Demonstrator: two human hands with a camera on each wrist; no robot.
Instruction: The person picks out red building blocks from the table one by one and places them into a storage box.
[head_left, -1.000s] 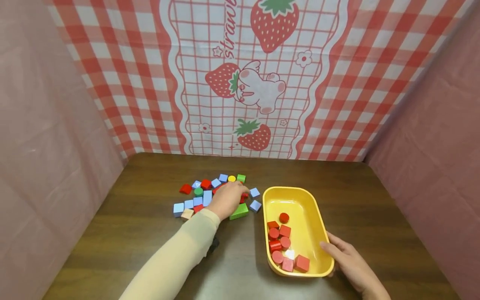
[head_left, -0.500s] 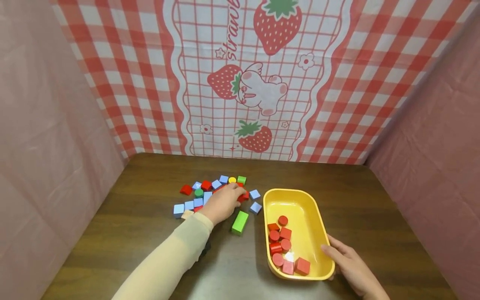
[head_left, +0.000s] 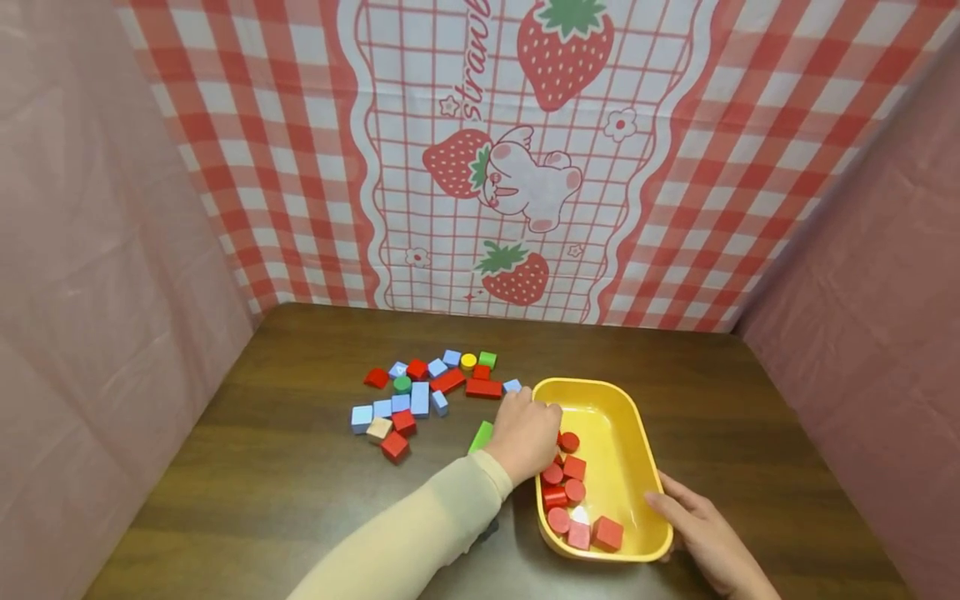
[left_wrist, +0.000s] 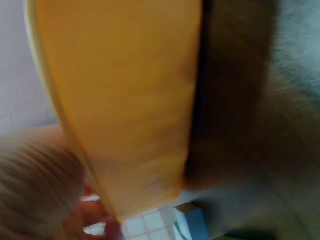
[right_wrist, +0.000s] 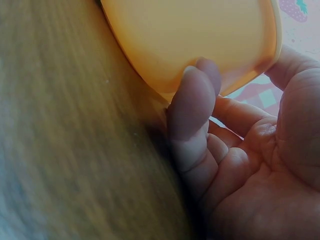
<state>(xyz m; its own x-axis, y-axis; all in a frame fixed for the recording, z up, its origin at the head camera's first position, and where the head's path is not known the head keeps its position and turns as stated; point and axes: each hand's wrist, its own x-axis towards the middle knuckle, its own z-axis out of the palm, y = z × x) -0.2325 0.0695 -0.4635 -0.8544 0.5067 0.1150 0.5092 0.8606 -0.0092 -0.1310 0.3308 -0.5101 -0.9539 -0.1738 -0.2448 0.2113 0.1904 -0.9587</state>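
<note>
My left hand (head_left: 525,433) is over the left rim of a yellow tub (head_left: 637,425), fingers curled down inside. A bit of a red block (head_left: 558,438) shows at its fingertips; the rest is hidden by the hand. In the left wrist view the tub's side wall (left_wrist: 120,100) fills much of the picture, and red shows by the fingers. With the thumb over the rim and fingers outside, my right hand (head_left: 697,525) grips the tub's right side. Several red cubes and cylinders, among them a red cube (head_left: 607,533), lie inside the tub along its left and near end.
Left of the tub lie loose blocks: a long red block (head_left: 483,388), a blue block (head_left: 420,400), a yellow cylinder (head_left: 468,362), a green cylinder (head_left: 402,385) and a wooden block (head_left: 379,430). A green block (head_left: 482,435) is partly behind the left hand. Checked cloth (head_left: 300,167) hangs behind.
My left hand has moved right from the loose blocks to the tub's rim. The green block was turned earlier. My right hand keeps its hold on the tub.
</note>
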